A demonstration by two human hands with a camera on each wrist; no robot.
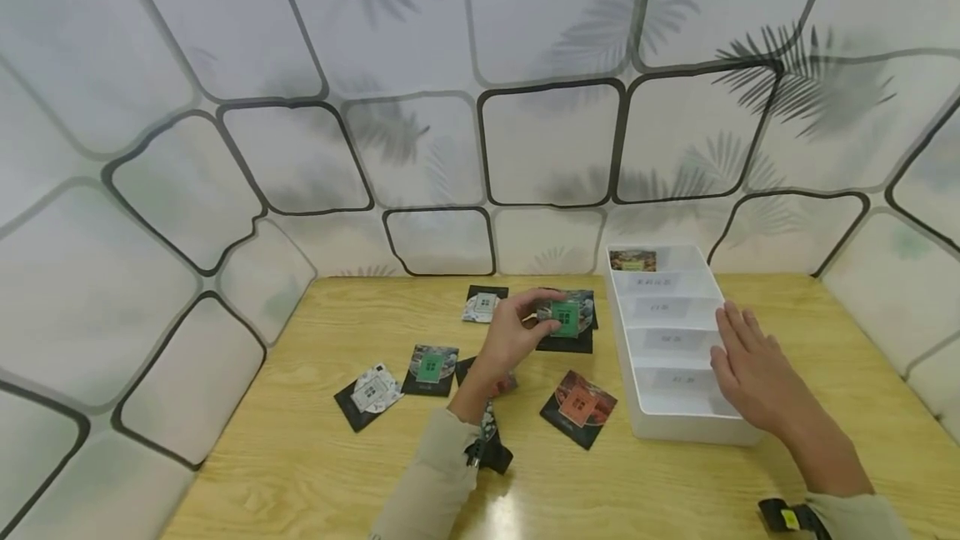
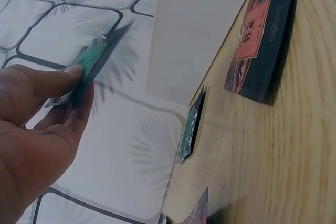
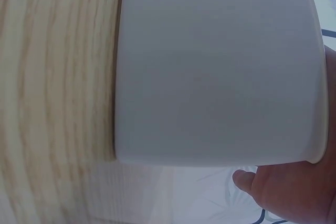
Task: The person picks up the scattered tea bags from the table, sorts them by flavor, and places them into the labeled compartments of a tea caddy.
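My left hand (image 1: 510, 340) pinches a flat black packet with a green label (image 1: 566, 319) between thumb and fingers. The left wrist view shows this packet (image 2: 94, 64) raised above the table and tilted. Beneath it in the head view lies another dark packet (image 1: 566, 344), mostly covered. My right hand (image 1: 761, 377) rests with fairly straight fingers along the right rim of a white divided box (image 1: 693, 429). In the right wrist view, the plain outer wall of the box (image 3: 220, 72) fills most of the picture, and part of the hand shows at its edge.
Across the wooden table (image 1: 270, 457) lie white-labelled packets (image 1: 371, 390), a green-labelled one (image 1: 430, 369) and a red-labelled one (image 1: 577, 408). My left forearm partly hides others. The box's dividers carry written labels; a packet (image 1: 632, 261) stands in its far compartment. Patterned fabric walls enclose the table.
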